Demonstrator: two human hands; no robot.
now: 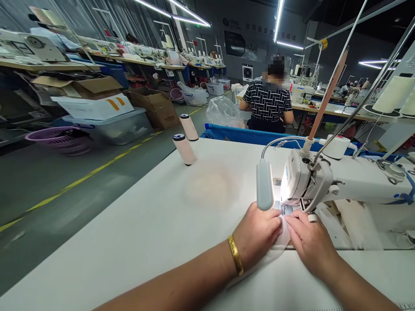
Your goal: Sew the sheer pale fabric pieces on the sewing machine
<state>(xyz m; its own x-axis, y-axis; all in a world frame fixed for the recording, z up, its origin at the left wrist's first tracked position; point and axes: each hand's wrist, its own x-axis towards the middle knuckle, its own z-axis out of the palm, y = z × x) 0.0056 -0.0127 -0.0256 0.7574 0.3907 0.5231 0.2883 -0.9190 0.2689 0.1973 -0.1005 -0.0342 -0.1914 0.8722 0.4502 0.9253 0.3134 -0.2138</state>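
A white sewing machine (293, 179) stands at the right of the table, its needle area lit brightly. Just in front of the presser foot (283, 210), a piece of sheer white fabric (282, 242) runs down toward the table's front. My left hand (257, 235), with a gold bracelet at the wrist, is closed on the fabric's left side, fingers curled. From the right, my right hand (311, 242) grips the same fabric with thumb and fingertips near the foot. A grey lamp head (265, 185) on a bent metal neck hangs above my left hand.
Two pale pink thread cones (184, 150) stand at the white table's (139, 224) far left edge. A blue cloth trough (227, 133) lies behind it. Ahead sits a co-worker in a patterned top (269, 101). Boxes and a purple basket (61, 140) line the aisle.
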